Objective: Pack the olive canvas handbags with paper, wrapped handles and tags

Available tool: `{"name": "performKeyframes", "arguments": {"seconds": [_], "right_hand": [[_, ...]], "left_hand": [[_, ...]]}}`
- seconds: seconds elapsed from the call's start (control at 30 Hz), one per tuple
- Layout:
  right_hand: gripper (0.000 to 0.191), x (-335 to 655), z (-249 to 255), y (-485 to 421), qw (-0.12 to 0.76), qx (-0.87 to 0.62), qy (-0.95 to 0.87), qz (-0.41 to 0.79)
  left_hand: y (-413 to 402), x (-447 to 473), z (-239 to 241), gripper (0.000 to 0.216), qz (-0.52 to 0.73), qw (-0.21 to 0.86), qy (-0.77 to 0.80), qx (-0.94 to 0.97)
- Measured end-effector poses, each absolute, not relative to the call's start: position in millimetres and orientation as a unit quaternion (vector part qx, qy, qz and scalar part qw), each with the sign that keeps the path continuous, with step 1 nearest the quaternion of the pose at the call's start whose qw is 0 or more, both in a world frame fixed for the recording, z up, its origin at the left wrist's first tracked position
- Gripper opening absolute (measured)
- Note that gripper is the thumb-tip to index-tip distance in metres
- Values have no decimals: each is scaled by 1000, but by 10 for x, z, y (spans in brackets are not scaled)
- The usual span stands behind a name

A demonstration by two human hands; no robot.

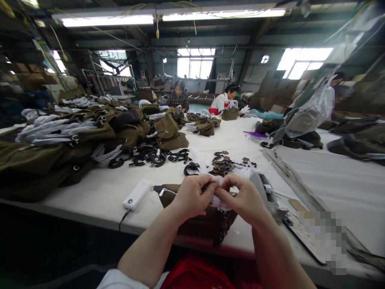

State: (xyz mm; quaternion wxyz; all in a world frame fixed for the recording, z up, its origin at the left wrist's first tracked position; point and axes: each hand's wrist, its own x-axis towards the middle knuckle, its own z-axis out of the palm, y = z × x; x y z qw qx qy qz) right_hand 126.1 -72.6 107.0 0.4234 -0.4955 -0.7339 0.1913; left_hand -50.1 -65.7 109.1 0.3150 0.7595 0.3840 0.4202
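Note:
My left hand and my right hand meet above an olive-brown bag at the table's front edge. Between my fingertips is a thin white wrapping, pinched by both hands. The bag has a silver zipper at its left end and is partly hidden under my hands and wrists. A dark, glittery strand hangs from below the wrapping down the bag's front. Just beyond my hands lies a heap of dark brown and gold pieces.
Piled olive bags with white-wrapped handles fill the left. Black strap coils lie before them. A white power bank, a grey tape dispenser and a phone are nearby. Two people sit across the table; another stands far right.

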Motion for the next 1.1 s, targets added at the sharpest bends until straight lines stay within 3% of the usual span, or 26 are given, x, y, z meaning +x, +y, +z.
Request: {"name": "performKeyframes", "arguments": {"seconds": [0.17,0.33,0.43,0.53,0.67,0.83,0.97,1.1], "right_hand": [[15,1269,1095,-774,488,-420,-748,160],[14,1204,1115,-861,468,-343,-809,-99],[19,1186,1121,-918,427,-321,-830,-161],[15,1210,1127,-952,438,-338,-824,-120],[18,1285,1147,-929,502,-447,-737,71],[29,1299,1146,-842,437,-466,-721,267],[28,1263,1134,-807,457,-468,-727,208],[21,1269,1193,-818,529,-458,-714,28]], "left_hand": [[-648,-503,1087,30,380,365,366,767],[-668,-455,1068,32,384,367,367,764],[-697,-418,1057,31,393,349,391,755],[-720,-392,1049,32,396,325,405,757],[-720,-377,1036,35,390,299,388,780],[-734,-399,1027,27,365,284,352,813],[-763,-474,1065,24,342,266,318,843],[-750,-537,1084,22,330,237,314,858]]}}
